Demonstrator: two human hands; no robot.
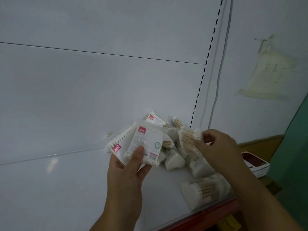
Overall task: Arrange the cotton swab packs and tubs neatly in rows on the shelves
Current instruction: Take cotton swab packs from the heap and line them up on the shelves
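My left hand [128,165] grips two flat cotton swab packs fanned out above the white shelf [66,180]: one with a red label and printed front [148,144], one tilted behind it to the left [119,142]. My right hand [220,145] pinches another pack of wooden-stick swabs [189,137] at the top of a loose pile. Several more packs [175,160] lie jumbled on the shelf between and below my hands, with one [205,189] near the front edge. No tubs are in view.
The shelf's white back panel [100,80] rises behind, with a slotted upright [202,77] at its right. A clear lip and red strip [208,214] run along the shelf front. A white and dark red box [255,162] sits to the right, by the wall.
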